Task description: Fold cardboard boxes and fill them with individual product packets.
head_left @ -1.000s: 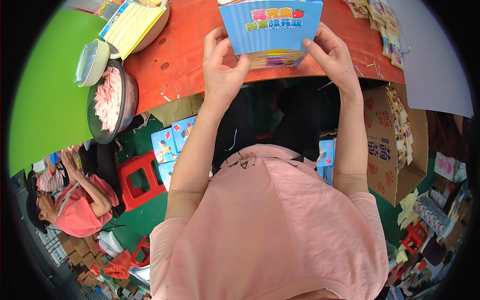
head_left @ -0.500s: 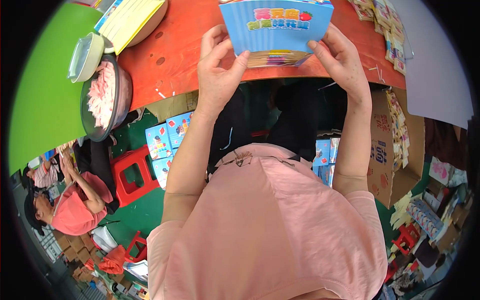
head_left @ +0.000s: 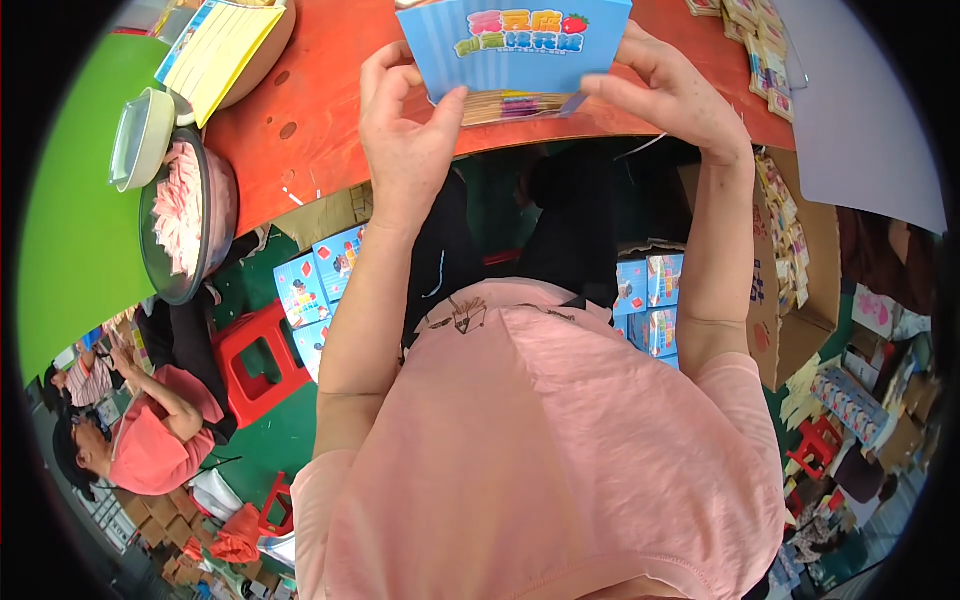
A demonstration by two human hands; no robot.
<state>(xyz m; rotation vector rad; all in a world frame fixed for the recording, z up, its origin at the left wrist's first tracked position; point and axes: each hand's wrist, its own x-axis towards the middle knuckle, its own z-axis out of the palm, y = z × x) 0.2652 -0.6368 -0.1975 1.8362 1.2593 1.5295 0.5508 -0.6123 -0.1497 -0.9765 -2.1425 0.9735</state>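
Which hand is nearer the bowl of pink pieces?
Left. The left hand grips the blue booklet's left edge, on the side toward the bowl at the table's left end. The right hand holds the booklet's right edge, farther away.

both hands hold a blue striped card [head_left: 515,45] above a stack of cards [head_left: 515,105] at the edge of the orange table [head_left: 330,120]. the left hand [head_left: 410,140] pinches the card's left lower corner, the right hand [head_left: 675,95] its right side. left of the grip sits a bowl of pink pieces [head_left: 185,215], a red stool [head_left: 258,355] below.
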